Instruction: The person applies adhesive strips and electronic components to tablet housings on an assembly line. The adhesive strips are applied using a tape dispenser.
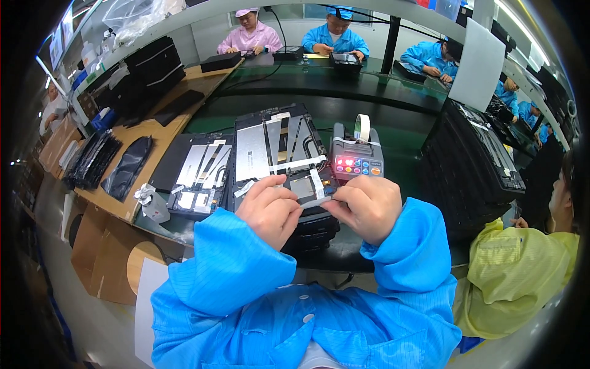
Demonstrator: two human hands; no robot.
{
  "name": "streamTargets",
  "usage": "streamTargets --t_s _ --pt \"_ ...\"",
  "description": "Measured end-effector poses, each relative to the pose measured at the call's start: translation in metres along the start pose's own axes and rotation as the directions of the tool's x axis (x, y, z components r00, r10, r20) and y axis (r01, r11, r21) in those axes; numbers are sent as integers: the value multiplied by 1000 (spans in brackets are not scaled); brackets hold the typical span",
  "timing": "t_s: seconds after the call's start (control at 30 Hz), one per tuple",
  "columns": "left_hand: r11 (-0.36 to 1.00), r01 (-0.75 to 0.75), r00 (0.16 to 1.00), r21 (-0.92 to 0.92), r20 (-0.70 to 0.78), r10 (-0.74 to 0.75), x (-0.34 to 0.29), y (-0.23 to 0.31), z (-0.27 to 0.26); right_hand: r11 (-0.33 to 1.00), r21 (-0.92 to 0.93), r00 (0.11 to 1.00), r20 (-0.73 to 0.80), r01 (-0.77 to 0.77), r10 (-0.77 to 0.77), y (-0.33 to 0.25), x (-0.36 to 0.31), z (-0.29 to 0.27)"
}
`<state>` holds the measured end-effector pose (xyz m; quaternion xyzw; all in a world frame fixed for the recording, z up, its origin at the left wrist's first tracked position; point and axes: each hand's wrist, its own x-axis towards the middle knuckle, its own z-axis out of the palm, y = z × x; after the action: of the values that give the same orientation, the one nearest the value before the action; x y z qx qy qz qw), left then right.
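The right hand (367,206) has its thumb and finger pinched on one end of a thin white strip (315,202). The left hand (270,209) curls at the other end, but its fingertips are tucked away, so I cannot tell if they grip. The strip is between the hands, over the near edge of a big tablet with its insides showing (253,150). Just past the right hand, a tape dispenser (356,157) glows red, its bottom front partly covered. Dark things below the tablet are hard to make out.
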<state>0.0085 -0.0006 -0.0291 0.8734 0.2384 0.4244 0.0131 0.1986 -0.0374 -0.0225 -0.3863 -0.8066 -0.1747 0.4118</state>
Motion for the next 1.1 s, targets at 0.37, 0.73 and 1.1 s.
streamTargets --t_s 0.37,0.73,1.1 --pt "990 114 993 -84 21 -113 -2 -2 -8 979 -71 982 27 190 -188 -18 23 8" --pt "845 -329 944 423 118 309 -7 22 0 979 -142 989 -40 -148 144 15 -16 -38" --pt "913 -273 956 304 193 222 4 13 10 977 -60 978 -12 -207 206 20 -27 -35"
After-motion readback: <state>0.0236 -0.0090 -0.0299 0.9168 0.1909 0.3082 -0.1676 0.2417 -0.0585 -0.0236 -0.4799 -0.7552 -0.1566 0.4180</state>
